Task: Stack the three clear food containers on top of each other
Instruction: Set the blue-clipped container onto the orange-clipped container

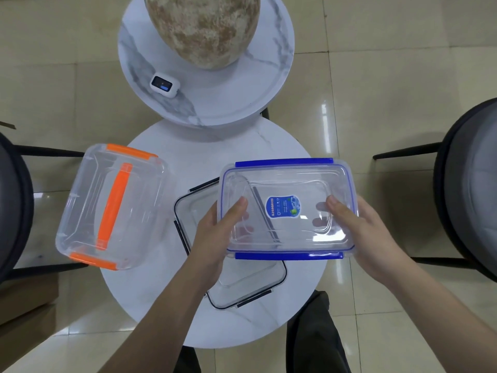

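Head view: both hands carry the clear rectangular container with blue clip latches (289, 208), centre-right of frame. Left hand (215, 238) grips its left short end, thumb on the lid; right hand (360, 232) grips the right short end, thumb on top too. It looks lifted off the table, tilted slightly.

Directly under it, lower centre: clear square container with black clip latches (242, 278), flat on the round white marble-look table (150, 297), rotated relative to the blue one. Left of frame: clear container with orange handle and orange latches (113, 205), overhanging the table's left edge.

Risks, as I read it:
- Blue box is longer than the black one appears and skewed to it. Set down off-centre, it overhangs and rocks or slides off the smooth lid.
- Grip is thumb-and-fingers on slick plastic ends only. A slip drops it onto the black lid.
- Orange box already hangs past the table edge. A nudge while stacking could tip it to the floor.
- Orange handle stands proud, so it is a poor base. Probably it has to go on top.

Upper frame: second round table with mottled stone-coloured vase (201, 28) and small white device (164, 85), well clear.
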Demonstrator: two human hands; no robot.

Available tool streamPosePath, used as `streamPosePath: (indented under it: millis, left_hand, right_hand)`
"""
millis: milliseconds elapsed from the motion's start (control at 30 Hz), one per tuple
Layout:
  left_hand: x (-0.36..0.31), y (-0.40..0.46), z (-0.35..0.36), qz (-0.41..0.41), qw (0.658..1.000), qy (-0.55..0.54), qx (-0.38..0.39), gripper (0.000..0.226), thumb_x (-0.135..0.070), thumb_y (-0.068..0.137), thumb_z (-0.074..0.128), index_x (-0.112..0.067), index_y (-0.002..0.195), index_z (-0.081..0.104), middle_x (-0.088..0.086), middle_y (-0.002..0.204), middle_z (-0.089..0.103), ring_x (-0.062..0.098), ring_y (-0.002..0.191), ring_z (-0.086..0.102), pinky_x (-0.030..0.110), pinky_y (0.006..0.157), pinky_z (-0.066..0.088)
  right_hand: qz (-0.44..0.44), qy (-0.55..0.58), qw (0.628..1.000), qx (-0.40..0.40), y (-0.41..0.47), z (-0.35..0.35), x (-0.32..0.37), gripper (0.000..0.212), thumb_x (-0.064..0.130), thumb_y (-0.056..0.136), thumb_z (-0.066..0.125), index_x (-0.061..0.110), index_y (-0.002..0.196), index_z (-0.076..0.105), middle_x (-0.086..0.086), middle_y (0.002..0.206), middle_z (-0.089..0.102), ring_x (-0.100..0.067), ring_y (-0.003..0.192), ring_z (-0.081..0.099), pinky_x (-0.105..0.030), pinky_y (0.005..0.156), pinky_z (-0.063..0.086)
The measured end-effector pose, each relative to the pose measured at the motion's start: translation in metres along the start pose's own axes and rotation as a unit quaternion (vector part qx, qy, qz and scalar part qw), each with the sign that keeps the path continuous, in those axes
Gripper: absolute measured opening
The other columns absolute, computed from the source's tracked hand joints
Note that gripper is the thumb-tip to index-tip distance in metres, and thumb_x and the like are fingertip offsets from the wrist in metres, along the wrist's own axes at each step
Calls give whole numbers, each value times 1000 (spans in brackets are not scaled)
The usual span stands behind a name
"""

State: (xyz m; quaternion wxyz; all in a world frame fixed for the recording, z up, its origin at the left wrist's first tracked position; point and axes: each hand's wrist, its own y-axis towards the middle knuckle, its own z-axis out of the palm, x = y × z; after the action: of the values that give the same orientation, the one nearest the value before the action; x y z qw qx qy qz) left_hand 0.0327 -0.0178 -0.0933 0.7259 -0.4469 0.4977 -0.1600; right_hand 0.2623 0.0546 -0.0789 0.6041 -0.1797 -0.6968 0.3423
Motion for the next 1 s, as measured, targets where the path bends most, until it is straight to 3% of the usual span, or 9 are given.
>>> streamPosePath:
  millis: [300,467,567,700,800,900,1000]
  left_hand:
    - [-8,-5,-20,11,1000,-12,-17,58,-55,64,75,-32,117,68,10,110,79,31,95,79,40,73,65]
    - [-23,-12,-56,34,999,-34,-25,37,-51,67,74,-38,102,70,7,103,79,26,86,79,36,66,64]
    - [-30,-17,-81,43,997,-50,-40,31,-50,68,72,-40,97,70,10,105,76,28,88,75,40,74,63]
    - [-35,-24,-116,50,992,-96,-57,22,-47,70,74,-43,91,78,11,106,80,34,96,76,46,80,64]
    - [-36,-27,-137,58,989,-114,-76,31,-45,71,73,-39,100,74,5,100,81,30,94,76,36,67,65]
    - [-36,-29,-159,59,985,-126,-103,42,-49,70,72,-32,108,70,16,109,76,31,90,73,44,78,65]
    - [-36,-33,-179,64,979,-148,-123,47,-55,69,70,-31,110,70,18,115,76,33,92,74,51,85,63]
  right_hand:
    - [-5,9,1000,22,1,20,10,43,43,86,63,29,127,59,-2,112,74,-31,102,73,-59,84,58]
    - [-17,-10,998,53,6,58,21,36,41,91,62,29,125,62,-9,117,72,-35,105,71,-62,89,55]
    - [-30,-17,997,76,6,89,29,36,43,91,58,33,126,60,-6,116,74,-30,103,73,-55,87,58]
    - [-33,-45,995,88,8,127,34,32,56,90,52,42,116,63,-2,111,76,-30,103,73,-56,91,56]
    - [-32,-28,994,96,9,152,41,25,59,83,54,50,99,70,7,111,76,-23,108,70,-46,91,56]
    - [-32,-16,994,107,9,179,48,23,52,79,57,46,89,77,10,105,77,-22,109,69,-38,86,56]
    - [-36,-19,993,110,8,202,48,22,42,79,61,34,94,76,9,103,77,-19,109,69,-21,73,56]
